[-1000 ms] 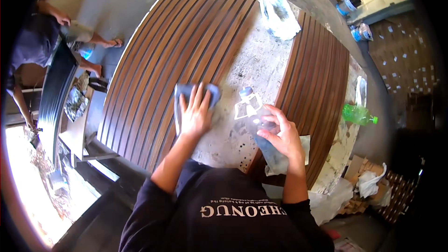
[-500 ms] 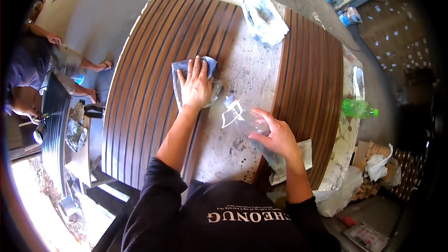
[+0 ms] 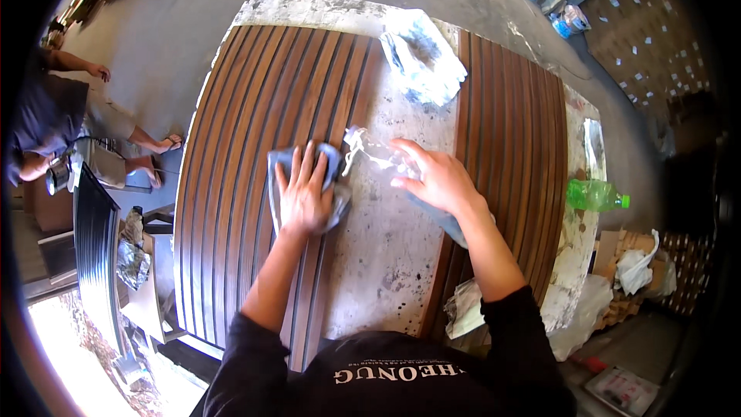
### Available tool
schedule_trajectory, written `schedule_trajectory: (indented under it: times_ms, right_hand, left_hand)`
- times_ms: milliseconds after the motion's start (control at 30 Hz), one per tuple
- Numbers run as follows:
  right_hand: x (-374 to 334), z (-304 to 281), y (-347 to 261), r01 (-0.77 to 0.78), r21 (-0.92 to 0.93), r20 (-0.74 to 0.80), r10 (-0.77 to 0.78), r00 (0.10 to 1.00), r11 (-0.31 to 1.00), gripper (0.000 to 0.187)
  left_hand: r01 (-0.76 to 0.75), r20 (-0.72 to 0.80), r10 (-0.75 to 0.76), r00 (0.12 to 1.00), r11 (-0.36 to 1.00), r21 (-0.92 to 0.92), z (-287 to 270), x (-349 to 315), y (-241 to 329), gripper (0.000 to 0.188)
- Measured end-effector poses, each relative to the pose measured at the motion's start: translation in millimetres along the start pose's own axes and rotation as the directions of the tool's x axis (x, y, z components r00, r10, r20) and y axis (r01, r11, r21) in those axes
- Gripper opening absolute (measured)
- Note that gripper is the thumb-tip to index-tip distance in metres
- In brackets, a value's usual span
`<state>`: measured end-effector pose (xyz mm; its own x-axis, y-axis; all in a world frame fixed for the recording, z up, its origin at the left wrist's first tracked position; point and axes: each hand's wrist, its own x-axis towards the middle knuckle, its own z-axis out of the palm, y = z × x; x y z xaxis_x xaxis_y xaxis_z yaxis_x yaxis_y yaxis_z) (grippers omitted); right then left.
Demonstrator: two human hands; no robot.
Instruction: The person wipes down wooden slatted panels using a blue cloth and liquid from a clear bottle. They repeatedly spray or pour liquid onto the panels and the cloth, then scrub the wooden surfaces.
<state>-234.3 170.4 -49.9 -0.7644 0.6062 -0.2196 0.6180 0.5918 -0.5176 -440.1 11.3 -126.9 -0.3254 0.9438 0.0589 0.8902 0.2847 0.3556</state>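
My left hand lies flat with fingers spread on a grey-blue cloth, pressing it against a brown slatted panel near its right edge. My right hand is curled round a clear plastic bottle. The bottle is tilted, its cap end pointing far left toward the cloth. White streaks show near the cap, and I cannot tell whether they are print or glare. Beneath my right wrist shows a dull blue-grey shape, perhaps the bottle's lower end. A second slatted panel lies to the right.
Both panels rest on a stained white tabletop. Crumpled whitish plastic sits at the far side, a green bottle at the right edge. A folded cloth lies near my right sleeve. At left, another person stands by a dark panel.
The whole view has shifted. Against the table, my left hand and the cloth have slid nearer along the slats, while my right hand has moved the bottle farther away from me.
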Motion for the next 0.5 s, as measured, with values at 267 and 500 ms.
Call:
schedule_trajectory:
  times_ms: [267,500]
  right_hand:
    - [56.2,-38.7,21.2,0.146,-0.250,0.098,-0.125,0.987,0.957,0.055]
    - [64.2,-34.2,23.0,0.132,-0.261,0.088,-0.113,0.990,0.956,0.055]
  left_hand:
    - [-0.008,0.012,0.008,1.000,1.000,0.007,-3.8,18.2,-22.9,0.064]
    - [-0.105,0.086,0.107,0.990,0.994,-0.032,-8.9,21.5,-33.5,0.064]
